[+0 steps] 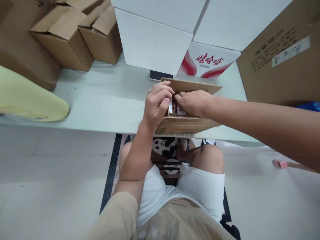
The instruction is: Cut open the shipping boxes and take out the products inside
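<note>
An open cardboard box stands at the table's front edge, its far flap raised. My left hand is closed over the box's left side, with the fingers curled across the rim. Into the opening reaches my right hand, its fingers bent together and the tips hidden. Just under and beside those fingers shows a brown and white printed package inside the box. Whether the right fingers grip this package or something else is hidden from me.
Behind the box lies a dark flat phone-like object. White boxes and a red-and-white carton are stacked beyond. Brown cartons stand at the back left, a large carton at the right. A pale yellow rounded object lies left.
</note>
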Demonstrator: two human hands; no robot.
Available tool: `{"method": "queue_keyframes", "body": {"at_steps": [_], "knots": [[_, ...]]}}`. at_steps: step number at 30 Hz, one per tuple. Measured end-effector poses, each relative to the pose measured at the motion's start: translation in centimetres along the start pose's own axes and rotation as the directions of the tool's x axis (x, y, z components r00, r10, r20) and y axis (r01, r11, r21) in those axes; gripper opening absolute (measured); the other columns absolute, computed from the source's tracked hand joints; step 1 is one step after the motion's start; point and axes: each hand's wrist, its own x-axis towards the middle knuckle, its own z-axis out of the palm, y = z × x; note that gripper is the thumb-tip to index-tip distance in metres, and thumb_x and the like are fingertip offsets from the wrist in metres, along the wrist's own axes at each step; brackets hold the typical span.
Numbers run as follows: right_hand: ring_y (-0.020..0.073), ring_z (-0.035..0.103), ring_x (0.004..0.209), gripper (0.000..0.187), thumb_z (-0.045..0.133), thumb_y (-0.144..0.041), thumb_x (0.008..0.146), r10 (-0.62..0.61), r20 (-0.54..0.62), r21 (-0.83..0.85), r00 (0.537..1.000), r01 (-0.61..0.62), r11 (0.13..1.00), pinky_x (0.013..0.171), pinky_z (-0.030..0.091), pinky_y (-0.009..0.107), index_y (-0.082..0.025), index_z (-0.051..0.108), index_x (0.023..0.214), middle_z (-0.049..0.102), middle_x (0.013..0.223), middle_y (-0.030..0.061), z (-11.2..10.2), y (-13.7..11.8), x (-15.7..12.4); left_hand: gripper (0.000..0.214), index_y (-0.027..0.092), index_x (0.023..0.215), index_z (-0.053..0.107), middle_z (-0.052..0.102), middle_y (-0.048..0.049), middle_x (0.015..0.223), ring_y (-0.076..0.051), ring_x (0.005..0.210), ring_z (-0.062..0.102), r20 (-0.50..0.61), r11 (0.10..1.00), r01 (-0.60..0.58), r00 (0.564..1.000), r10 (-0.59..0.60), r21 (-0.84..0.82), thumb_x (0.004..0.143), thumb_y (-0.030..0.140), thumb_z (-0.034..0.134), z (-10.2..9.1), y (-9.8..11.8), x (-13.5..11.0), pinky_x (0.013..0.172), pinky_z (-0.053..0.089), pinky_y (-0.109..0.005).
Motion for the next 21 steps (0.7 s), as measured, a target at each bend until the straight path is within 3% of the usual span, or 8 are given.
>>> {"method": "queue_keyframes", "body": {"at_steps": [2, 5, 9, 12, 14, 17, 21], "knots": [[0.0346, 0.074, 0.112, 0.041, 0.037, -0.017, 0.103, 0.037, 0.033, 0.011, 0.999, -0.037, 0.999, 0.079, 0.057, 0.042, -0.010, 0.058, 0.137, 0.073, 0.127, 0.0210, 0.5, 0.4, 0.1, 0.051, 0.025, 0.085, 0.059, 0.076, -0.0073, 0.110, -0.029, 0.131, 0.064, 0.027, 1.000, 0.007, 1.000, -0.007, 0.010, 0.105, 0.061, 0.030, -0.4, 0.0, -0.2, 0.113, 0.051, -0.053], [0.0350, 0.075, 0.103, 0.030, 0.060, -0.026, 0.096, 0.037, 0.032, 0.038, 0.999, -0.039, 0.999, 0.076, 0.057, 0.041, -0.012, 0.064, 0.123, 0.076, 0.118, 0.0200, 0.7, 1.8, -0.5, 0.057, 0.027, 0.093, 0.060, 0.073, -0.0082, 0.125, -0.031, 0.142, 0.057, 0.099, 1.000, -0.007, 0.995, 0.006, 0.007, 0.103, 0.070, 0.025, -1.1, 0.1, -0.3, 0.120, 0.047, -0.056], [0.0294, 0.073, 0.097, 0.057, 0.085, -0.042, 0.076, 0.087, -0.142, 0.186, 0.986, -0.060, 0.981, 0.077, 0.054, 0.034, -0.010, 0.061, 0.118, 0.075, 0.108, 0.0161, -0.1, 5.0, -1.5, 0.064, 0.031, 0.106, 0.061, 0.063, -0.0092, 0.141, -0.032, 0.149, 0.049, 0.178, 0.998, -0.057, 0.983, 0.054, 0.012, 0.094, 0.085, 0.028, -1.5, -0.3, -0.5, 0.126, 0.042, -0.058], [0.0288, 0.071, 0.106, 0.071, 0.083, -0.052, 0.073, 0.163, -0.226, 0.270, 0.960, -0.099, 0.958, 0.083, 0.051, 0.031, -0.007, 0.059, 0.123, 0.073, 0.114, 0.0143, -0.1, 7.9, -1.9, 0.070, 0.034, 0.124, 0.055, 0.054, -0.0113, 0.150, -0.034, 0.151, 0.046, 0.174, 0.997, -0.026, 0.985, 0.014, 0.069, 0.087, 0.090, 0.038, -1.0, -0.9, -0.7, 0.126, 0.041, -0.060], [0.0278, 0.070, 0.112, 0.074, 0.077, -0.061, 0.076, 0.147, -0.284, 0.331, 0.948, -0.047, 0.943, 0.087, 0.050, 0.030, -0.006, 0.060, 0.123, 0.072, 0.120, 0.0132, 0.4, 9.8, -2.0, 0.074, 0.035, 0.134, 0.050, 0.047, -0.0123, 0.155, -0.035, 0.152, 0.044, 0.138, 0.994, 0.005, 0.990, -0.019, 0.105, 0.084, 0.090, 0.047, -0.4, -1.3, -0.9, 0.125, 0.041, -0.061], [0.0235, 0.070, 0.109, 0.068, 0.074, -0.062, 0.079, 0.069, -0.384, 0.356, 0.921, 0.079, 0.931, 0.090, 0.050, 0.030, -0.008, 0.063, 0.118, 0.072, 0.126, 0.0100, 1.5, 12.0, -2.2, 0.066, 0.035, 0.129, 0.053, 0.042, -0.0121, 0.156, -0.036, 0.151, 0.043, 0.118, 0.992, -0.014, 0.993, -0.001, 0.124, 0.084, 0.082, 0.059, 0.6, -1.7, -1.3, 0.123, 0.042, -0.062], [0.0259, 0.072, 0.101, 0.078, 0.083, -0.057, 0.069, 0.119, -0.399, 0.314, 0.909, 0.014, 0.949, 0.084, 0.049, 0.034, -0.006, 0.061, 0.123, 0.073, 0.117, 0.0098, 2.0, 13.0, -2.9, 0.045, 0.030, 0.109, 0.062, 0.042, -0.0111, 0.153, -0.035, 0.150, 0.044, 0.125, 0.990, -0.081, 0.990, 0.066, 0.118, 0.091, 0.071, 0.060, 2.1, -1.6, -1.5, 0.122, 0.044, -0.059]]}}
